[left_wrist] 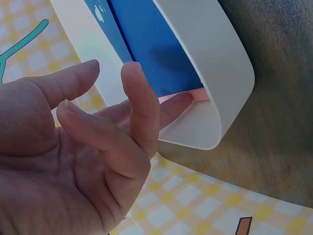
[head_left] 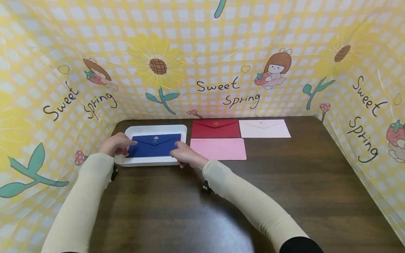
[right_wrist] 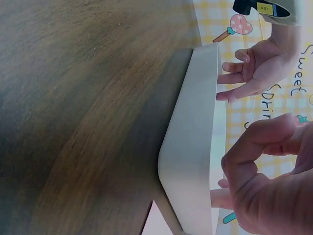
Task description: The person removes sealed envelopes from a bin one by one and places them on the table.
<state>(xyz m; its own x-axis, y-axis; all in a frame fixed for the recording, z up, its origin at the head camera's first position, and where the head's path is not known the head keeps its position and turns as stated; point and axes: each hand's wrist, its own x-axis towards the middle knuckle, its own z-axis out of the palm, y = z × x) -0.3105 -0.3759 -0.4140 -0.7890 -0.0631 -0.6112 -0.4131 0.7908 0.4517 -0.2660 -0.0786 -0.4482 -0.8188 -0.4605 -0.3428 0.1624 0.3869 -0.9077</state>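
A blue envelope [head_left: 155,147] lies flap side up in a white tray [head_left: 152,162] at the left back of the table. Under it, a pink edge [left_wrist: 199,94] shows in the left wrist view. My left hand [head_left: 117,144] reaches over the tray's left end, its fingers loosely bent and one fingertip at the stack's edge. At the other end, my right hand [head_left: 188,154] extends its index finger over the blue envelope's right edge, while other fingers bend. In the right wrist view, the tray wall [right_wrist: 188,142] hides that fingertip.
Right of the tray lie a red envelope [head_left: 216,130], a white envelope [head_left: 265,130] and a pink envelope [head_left: 218,149], side by side on the brown wooden table [head_left: 284,182]. A yellow checked cloth [head_left: 202,52] stands around the back and sides.
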